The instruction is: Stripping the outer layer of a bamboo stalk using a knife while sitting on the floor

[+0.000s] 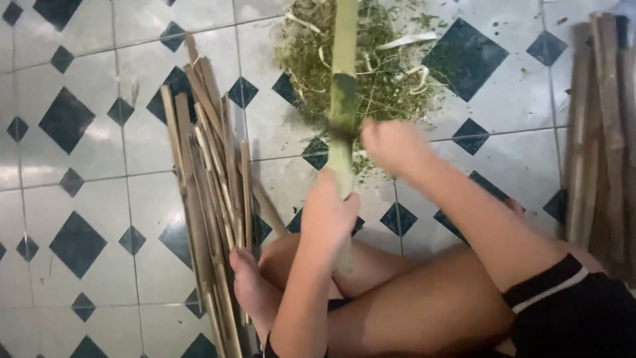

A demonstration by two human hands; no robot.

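1. Black shorts with a white stripe (pixel 563 298) cover the seated person's lap at the near right; the bare legs are folded, and one foot (pixel 250 285) rests on the tiled floor (pixel 79 146) beside the near end of a pile.
2. That pile is split bamboo strips (pixel 212 192), lying on the floor at the left and fanning from near to far.
3. Just right of it, the left hand (pixel 328 212) is closed in a fist around the lower part of a green bamboo stalk (pixel 343 99), which runs from the lap straight away to the far edge of the view.
4. Farther along the stalk, the right hand (pixel 391 144) sits against its right side; it is blurred, so I cannot tell whether its fingers are closed or holding anything.
5. Green shavings and pale curls (pixel 384 66) litter the floor under the far part of the stalk.
6. More bamboo slats (pixel 599 132) lie along the right edge.
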